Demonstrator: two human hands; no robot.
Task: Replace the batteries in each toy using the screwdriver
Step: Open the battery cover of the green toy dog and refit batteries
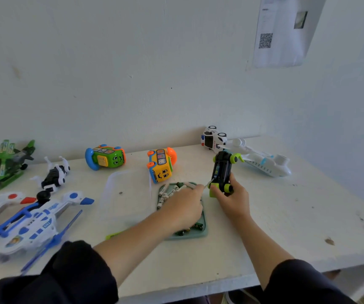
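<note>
Here the right hand [233, 199] has its grip closed around the lower end of the black-green car [221, 172], held upside down above the tabletop [264, 216]. The left hand [186, 207] pinches the screwdriver [207, 183], tip at the car's underside. Under this hand lies a tray [203, 232] with batteries [168, 194]

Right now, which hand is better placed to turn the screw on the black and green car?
Left. The left hand already holds the screwdriver, its tip at the underside of the car. The right hand grips the car, steadying it upright.
</note>
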